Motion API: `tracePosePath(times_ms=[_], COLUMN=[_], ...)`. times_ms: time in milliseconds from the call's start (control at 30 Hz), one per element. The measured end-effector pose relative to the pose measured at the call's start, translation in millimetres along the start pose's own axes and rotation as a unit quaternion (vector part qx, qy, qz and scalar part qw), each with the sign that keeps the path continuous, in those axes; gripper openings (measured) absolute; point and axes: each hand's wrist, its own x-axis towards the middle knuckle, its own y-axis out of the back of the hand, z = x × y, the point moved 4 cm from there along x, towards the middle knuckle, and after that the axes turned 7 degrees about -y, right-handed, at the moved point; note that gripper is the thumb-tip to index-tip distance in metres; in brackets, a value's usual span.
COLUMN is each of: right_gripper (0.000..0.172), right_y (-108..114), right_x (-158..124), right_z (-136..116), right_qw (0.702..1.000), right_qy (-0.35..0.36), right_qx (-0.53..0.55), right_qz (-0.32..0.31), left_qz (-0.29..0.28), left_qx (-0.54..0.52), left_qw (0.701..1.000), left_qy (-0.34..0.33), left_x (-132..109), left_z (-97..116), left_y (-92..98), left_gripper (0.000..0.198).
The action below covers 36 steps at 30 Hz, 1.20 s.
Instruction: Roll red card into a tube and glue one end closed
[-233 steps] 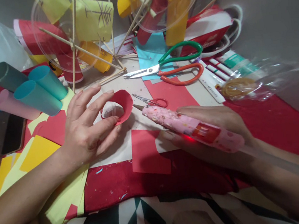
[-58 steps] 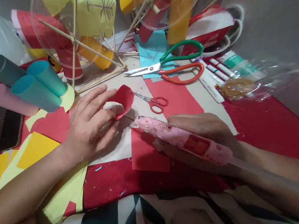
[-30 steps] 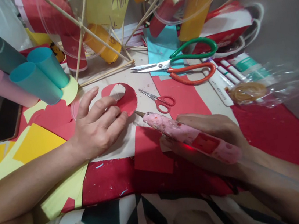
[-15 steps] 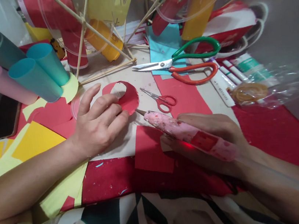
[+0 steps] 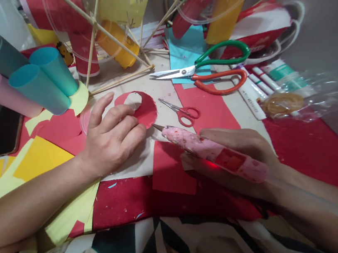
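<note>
My left hand (image 5: 112, 136) lies flat with fingers stretched out, pressing down on a red paper disc (image 5: 148, 110) that has a white patch at its top. Under the fingers a clear plastic lid rim (image 5: 82, 121) shows. My right hand (image 5: 238, 150) grips a pink glue gun (image 5: 213, 153). Its metal tip points left and sits just below the disc's lower right edge, apart from it. A red light glows under the gun's body.
Small red-handled scissors (image 5: 183, 114) lie right of the disc. Large green-and-orange scissors (image 5: 211, 72) lie behind them. Rolled paper tubes (image 5: 37, 86) stand at the left. Stick-and-plastic-lid constructions (image 5: 95, 28) crowd the back. Markers (image 5: 253, 89) and bagged rubber bands (image 5: 282, 104) lie right.
My left hand has pressed the curled red disc flat onto the table. The glue gun tip has drawn back slightly from the disc. The view has shifted a little closer.
</note>
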Motion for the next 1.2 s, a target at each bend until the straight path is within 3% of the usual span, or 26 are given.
tracePosePath(times_ms=[367, 567, 1200], right_gripper=[0.024, 0.032, 0.03], right_y=[2.1, 1.6, 2.0], right_x=[0.4, 1.5, 5.5], right_z=[-1.1, -1.6, -1.0], right_qw=[1.0, 1.0, 1.0], right_qy=[0.009, 0.013, -0.012], right_qx=[0.01, -0.005, 0.015], right_qz=[0.012, 0.014, 0.012], left_qz=[0.0, 0.002, 0.014], left_qx=[0.014, 0.002, -0.035], left_qw=[1.0, 1.0, 0.999], left_qy=[-0.008, -0.011, -0.002], left_x=[2.0, 3.5, -0.6], left_z=[-0.7, -0.9, -3.0], left_y=[0.6, 1.5, -0.8], left_gripper=[0.008, 0.004, 0.008])
